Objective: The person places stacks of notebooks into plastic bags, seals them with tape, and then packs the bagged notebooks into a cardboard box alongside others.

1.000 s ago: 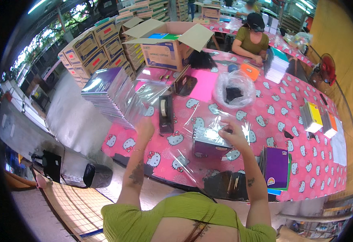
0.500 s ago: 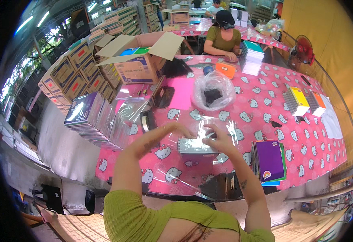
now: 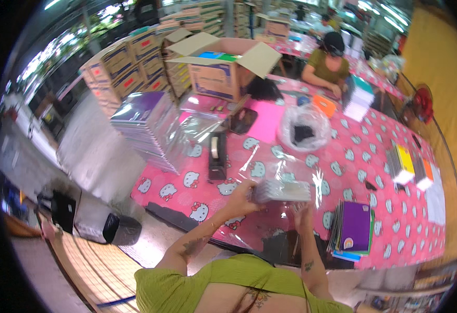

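Observation:
A small stack of spiral notebooks (image 3: 286, 191), its pale page edges facing me, is between my hands at the front of the table. My left hand (image 3: 244, 201) is closed around the stack's left end. Against its near right side is my right hand (image 3: 302, 213), its fingers partly hidden and slightly blurred where they grip the stack. Clear plastic film (image 3: 262, 163) lies shiny just beyond and around the notebooks. To the left stands a black tape dispenser (image 3: 217, 159). Right of my right hand lies a pile of notebooks with a purple cover (image 3: 355, 227).
A tall stack of plastic-wrapped notebooks (image 3: 144, 125) stands at the left edge. Farther back are an open carton (image 3: 215, 78), a pink sheet (image 3: 266, 121) and a plastic bag (image 3: 312, 143). Yellow notebooks (image 3: 403, 164) stand at right. A co-worker (image 3: 326, 68) sits across the pink table.
My hands have shifted from on top of the notebooks to their left end and near right side. The stack looks turned slightly. My view has swung left, moving the scene rightward.

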Demonstrator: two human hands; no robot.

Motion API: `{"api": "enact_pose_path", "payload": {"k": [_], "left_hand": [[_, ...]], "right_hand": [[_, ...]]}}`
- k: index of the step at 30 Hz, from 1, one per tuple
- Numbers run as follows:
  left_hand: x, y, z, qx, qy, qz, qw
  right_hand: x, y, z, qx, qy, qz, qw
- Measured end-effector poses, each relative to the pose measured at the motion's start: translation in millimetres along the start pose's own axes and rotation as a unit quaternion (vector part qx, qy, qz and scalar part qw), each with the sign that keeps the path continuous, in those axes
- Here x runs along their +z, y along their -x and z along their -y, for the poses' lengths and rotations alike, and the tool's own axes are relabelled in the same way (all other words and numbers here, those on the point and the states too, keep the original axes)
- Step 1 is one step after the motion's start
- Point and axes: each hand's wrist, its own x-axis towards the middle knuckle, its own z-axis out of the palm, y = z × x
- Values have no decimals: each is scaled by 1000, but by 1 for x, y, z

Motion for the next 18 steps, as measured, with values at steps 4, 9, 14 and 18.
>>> {"api": "enact_pose_path", "payload": {"k": [4, 9, 14, 18], "left_hand": [[-100, -10, -86, 205, -221, -39, 953], [-238, -18, -87, 1, -29, -453, 891], [-360, -68, -45, -231, -2, -579, 782], [-404, -52, 26, -397, -269, -499, 722]], "right_hand": [[-4, 13, 38, -38, 222, -99, 969], [19, 47, 150, -157, 405, -129, 891], [-48, 63, 259, -210, 564, -242, 761], [-164, 72, 275, -94, 713, -270, 640]]}}
